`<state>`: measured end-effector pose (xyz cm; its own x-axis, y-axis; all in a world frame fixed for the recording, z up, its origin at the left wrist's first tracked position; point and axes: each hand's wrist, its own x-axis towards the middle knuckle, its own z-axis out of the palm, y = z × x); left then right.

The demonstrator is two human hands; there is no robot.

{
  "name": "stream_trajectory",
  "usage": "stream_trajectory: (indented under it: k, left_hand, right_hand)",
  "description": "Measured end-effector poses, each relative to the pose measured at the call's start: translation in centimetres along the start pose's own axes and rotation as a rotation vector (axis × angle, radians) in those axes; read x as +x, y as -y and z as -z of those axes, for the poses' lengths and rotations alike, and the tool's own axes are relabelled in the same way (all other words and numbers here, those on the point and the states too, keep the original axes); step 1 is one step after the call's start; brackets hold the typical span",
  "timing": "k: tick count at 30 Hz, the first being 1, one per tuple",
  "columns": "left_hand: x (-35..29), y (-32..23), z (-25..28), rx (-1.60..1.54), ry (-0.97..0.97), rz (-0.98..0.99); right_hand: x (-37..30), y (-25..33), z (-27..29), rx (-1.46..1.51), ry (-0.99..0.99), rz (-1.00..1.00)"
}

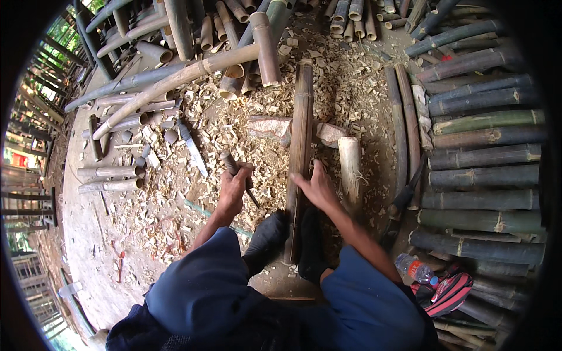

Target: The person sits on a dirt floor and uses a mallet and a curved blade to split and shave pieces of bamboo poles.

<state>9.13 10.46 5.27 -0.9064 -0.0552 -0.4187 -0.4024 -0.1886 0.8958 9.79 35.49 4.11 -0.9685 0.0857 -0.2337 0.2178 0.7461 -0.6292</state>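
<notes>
My left hand [233,188] is closed round the dark handle of a chisel [251,192], whose narrow blade points down toward my left foot. A brown bamboo pole [300,128] runs away from me between my feet, which are in dark socks. Its far part rests across a rough piece of wood [269,127] on the ground. My right hand [319,188] is at the pole's right side, fingers apart, with its edge on or very near the bamboo; it holds nothing and is slightly blurred.
Wood chips cover the ground around the pole. A knife [192,148] lies at the left, near a large bamboo mallet [266,52]. A pale bamboo post [350,169] stands right of my hand. Stacked bamboo [486,175], a plastic bottle [417,269] and a bag [449,292] lie at the right.
</notes>
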Motion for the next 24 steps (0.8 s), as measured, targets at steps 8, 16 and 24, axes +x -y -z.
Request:
stream_trajectory:
  k: [8,16,24]
  left_hand:
    - [0.2,-0.6,1.8,-0.165,-0.165,-0.032]
    - [1.4,-2.5,-1.0,-0.508,-0.115,0.029]
    - [6.0,-7.7,-2.4,-0.786,-0.105,0.053]
  right_hand:
    - [-1.4,-1.8,-0.3,-0.047,0.457,-0.042]
    - [-0.1,-2.4,-2.7,0.17,0.173,-0.01]
    - [-4.7,-3.2,-0.2,0.041,0.338,0.064]
